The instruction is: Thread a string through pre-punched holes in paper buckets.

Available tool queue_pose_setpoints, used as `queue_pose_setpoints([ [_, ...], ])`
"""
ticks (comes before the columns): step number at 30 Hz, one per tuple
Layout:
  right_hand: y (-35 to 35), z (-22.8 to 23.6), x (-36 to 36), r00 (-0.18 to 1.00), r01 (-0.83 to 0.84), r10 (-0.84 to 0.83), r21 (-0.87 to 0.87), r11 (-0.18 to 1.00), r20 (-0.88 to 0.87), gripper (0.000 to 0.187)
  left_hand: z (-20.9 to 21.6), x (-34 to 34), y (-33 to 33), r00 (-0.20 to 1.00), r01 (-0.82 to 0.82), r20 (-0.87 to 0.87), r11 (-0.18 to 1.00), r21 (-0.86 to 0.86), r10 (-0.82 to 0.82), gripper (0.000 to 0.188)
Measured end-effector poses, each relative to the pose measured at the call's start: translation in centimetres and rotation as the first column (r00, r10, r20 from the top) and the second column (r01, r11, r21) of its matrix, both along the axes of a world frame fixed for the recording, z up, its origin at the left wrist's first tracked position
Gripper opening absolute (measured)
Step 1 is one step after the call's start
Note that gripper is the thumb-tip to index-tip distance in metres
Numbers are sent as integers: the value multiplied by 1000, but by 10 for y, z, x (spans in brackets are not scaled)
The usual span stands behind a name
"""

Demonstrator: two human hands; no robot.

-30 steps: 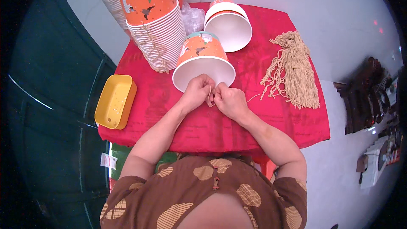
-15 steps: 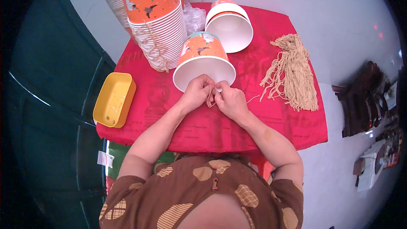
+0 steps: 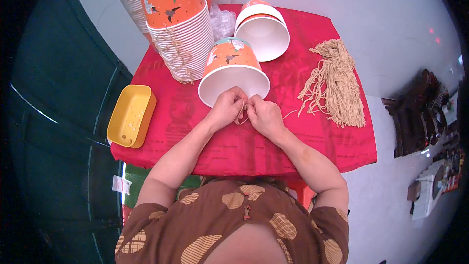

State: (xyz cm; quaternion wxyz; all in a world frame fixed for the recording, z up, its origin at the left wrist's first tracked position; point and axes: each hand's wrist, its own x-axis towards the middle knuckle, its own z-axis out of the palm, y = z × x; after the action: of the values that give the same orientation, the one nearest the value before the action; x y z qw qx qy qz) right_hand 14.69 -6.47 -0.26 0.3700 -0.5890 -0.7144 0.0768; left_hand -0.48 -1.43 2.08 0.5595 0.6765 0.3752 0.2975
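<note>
My left hand (image 3: 228, 107) and my right hand (image 3: 265, 116) meet at the near rim of an orange paper bucket (image 3: 229, 57) that lies on its side, its white mouth toward me. Both hands pinch a thin tan string (image 3: 239, 118). A loop of it hangs between them, and a loose end trails out past the right hand. The spot where the string meets the rim is hidden by my fingers.
Left stands a tall stack of nested buckets (image 3: 181, 44), with a yellow plastic tub (image 3: 132, 116) nearer me. Behind lie more tipped buckets (image 3: 264, 34) and crumpled clear plastic (image 3: 223, 22). A bundle of tan strings (image 3: 339, 85) rests right on the red tablecloth (image 3: 224, 154).
My fingertips have shifted slightly at the string, and the hands stay together at the bucket rim. The whole view has moved a little; nothing else visibly differs.
</note>
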Motion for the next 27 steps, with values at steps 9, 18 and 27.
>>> queue_pose_setpoints([
  [9, -2, 5, -1, 998, -43, 41, -37, 998, -48, 14, -5, 0, 2, 999, -17, -32, 1000, 8, 18, 8],
  [18, -1, 2, -3, 999, 19, -17, -60, 998, 38, 14, -3, 1, 2, 999, -15, -29, 1000, -6, 15, 9],
  [27, -1, 3, -3, 1000, 9, -8, -49, 999, 28, 12, -2, -4, 4, 1000, 28, 12, 998, -59, -27, 9],
])
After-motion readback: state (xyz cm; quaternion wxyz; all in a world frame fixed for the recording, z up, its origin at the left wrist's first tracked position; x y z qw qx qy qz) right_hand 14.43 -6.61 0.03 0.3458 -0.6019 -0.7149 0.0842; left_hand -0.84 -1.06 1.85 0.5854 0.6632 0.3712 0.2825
